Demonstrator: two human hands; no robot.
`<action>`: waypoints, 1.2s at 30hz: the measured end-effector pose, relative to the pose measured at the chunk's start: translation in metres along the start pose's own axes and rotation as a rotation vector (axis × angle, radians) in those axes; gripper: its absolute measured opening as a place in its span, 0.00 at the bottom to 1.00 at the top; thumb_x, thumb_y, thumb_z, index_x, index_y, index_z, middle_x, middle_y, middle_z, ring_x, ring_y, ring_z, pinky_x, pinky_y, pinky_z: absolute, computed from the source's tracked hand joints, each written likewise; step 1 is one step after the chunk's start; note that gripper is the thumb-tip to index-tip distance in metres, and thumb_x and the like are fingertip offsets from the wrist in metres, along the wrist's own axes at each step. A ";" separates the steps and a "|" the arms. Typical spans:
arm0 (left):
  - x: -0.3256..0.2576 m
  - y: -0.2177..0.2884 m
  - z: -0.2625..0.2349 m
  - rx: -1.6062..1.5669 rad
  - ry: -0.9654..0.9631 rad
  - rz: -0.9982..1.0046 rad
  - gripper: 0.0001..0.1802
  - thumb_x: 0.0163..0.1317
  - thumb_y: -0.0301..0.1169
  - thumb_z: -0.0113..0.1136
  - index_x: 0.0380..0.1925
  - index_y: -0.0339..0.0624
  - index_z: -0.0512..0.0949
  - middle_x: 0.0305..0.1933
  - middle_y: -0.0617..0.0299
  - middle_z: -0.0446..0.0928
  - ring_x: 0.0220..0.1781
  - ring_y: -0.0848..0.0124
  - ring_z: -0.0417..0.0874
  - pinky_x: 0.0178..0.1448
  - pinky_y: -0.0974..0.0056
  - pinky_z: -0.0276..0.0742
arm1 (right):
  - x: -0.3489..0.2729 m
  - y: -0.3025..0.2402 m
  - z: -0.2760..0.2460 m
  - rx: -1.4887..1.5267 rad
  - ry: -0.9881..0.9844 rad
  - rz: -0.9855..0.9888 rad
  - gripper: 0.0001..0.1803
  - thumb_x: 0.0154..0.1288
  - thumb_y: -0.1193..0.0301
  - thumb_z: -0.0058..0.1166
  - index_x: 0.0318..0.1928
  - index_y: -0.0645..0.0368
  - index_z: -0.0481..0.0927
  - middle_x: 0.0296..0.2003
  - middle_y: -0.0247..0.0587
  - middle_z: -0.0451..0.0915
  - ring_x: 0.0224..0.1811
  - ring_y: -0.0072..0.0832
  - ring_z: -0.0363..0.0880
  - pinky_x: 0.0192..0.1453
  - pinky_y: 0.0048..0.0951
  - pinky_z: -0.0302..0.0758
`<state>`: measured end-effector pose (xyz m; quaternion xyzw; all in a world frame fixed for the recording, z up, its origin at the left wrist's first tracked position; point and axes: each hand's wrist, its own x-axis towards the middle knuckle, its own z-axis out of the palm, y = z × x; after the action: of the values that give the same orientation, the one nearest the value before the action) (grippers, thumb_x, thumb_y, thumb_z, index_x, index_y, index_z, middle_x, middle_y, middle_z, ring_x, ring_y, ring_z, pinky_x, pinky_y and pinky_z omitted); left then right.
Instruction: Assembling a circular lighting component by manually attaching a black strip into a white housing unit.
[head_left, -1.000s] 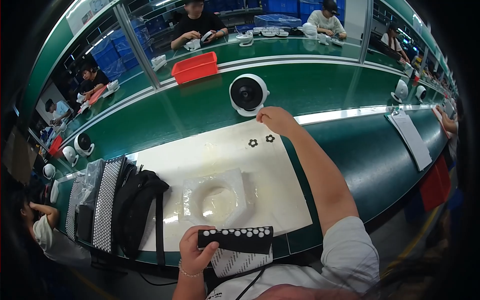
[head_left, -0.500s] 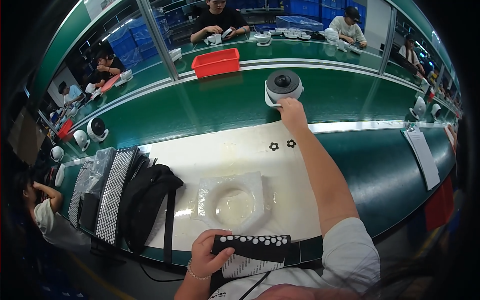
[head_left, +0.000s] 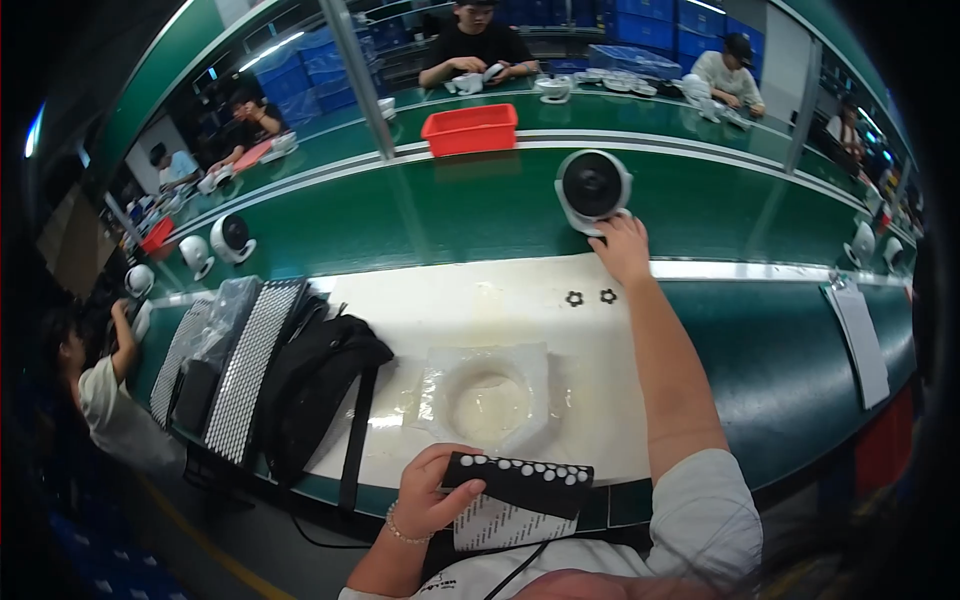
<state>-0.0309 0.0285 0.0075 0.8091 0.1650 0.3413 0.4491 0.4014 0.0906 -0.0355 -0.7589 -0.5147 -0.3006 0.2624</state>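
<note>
While the left hand point(head_left: 430, 495) pinches a black white-dotted sheet point(head_left: 535, 490) at its left end, lower centre, likely keeping the dots uncovered, right hand point(head_left: 622, 240) pinches the white round device point(head_left: 595, 186) by its base, upper centre-right, probably sparing its dark face.

A green workbench point(head_left: 760, 375) is carrying a white sheet point(head_left: 400, 300); left of the hollowed block point(head_left: 534, 378) a black bag point(head_left: 315, 390) is lying, right a clipboard point(head_left: 860, 345)
</note>
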 end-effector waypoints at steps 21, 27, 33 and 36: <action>0.066 0.011 -0.008 -0.332 -0.018 -0.400 0.25 0.58 0.26 0.54 0.56 0.41 0.61 0.43 0.64 0.69 0.39 0.81 0.70 0.43 0.74 0.69 | -0.036 -0.142 -0.126 1.923 -0.741 0.374 0.09 0.47 0.77 0.50 0.31 0.58 0.66 0.26 0.37 0.69 0.26 0.22 0.69 0.31 0.21 0.67; 0.088 -0.023 -0.005 -0.080 -0.130 -0.108 0.15 0.53 0.20 0.50 0.43 0.39 0.74 0.33 0.58 0.74 0.33 0.70 0.74 0.39 0.71 0.69 | -0.044 -0.152 -0.145 1.937 -0.981 0.340 0.08 0.51 0.80 0.45 0.31 0.57 0.63 0.28 0.39 0.68 0.24 0.26 0.68 0.30 0.21 0.66; 0.081 -0.020 0.002 0.019 -0.084 0.007 0.21 0.50 0.16 0.50 0.46 0.42 0.75 0.50 0.49 0.70 0.34 0.67 0.76 0.40 0.71 0.70 | -0.054 -0.159 -0.153 2.426 -1.259 0.353 0.10 0.51 0.83 0.40 0.33 0.57 0.61 0.28 0.40 0.67 0.25 0.25 0.67 0.31 0.23 0.64; 0.082 -0.016 0.000 0.092 -0.095 -0.049 0.22 0.49 0.16 0.51 0.46 0.42 0.74 0.58 0.45 0.64 0.39 0.67 0.77 0.43 0.70 0.71 | -0.062 -0.159 -0.139 2.423 -1.343 0.485 0.09 0.50 0.83 0.38 0.32 0.57 0.60 0.28 0.39 0.66 0.26 0.26 0.67 0.32 0.24 0.64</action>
<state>0.0284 0.0839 0.0268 0.8399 0.1787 0.2836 0.4269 0.2082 0.0069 0.0283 -0.1305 -0.3343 0.7903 0.4966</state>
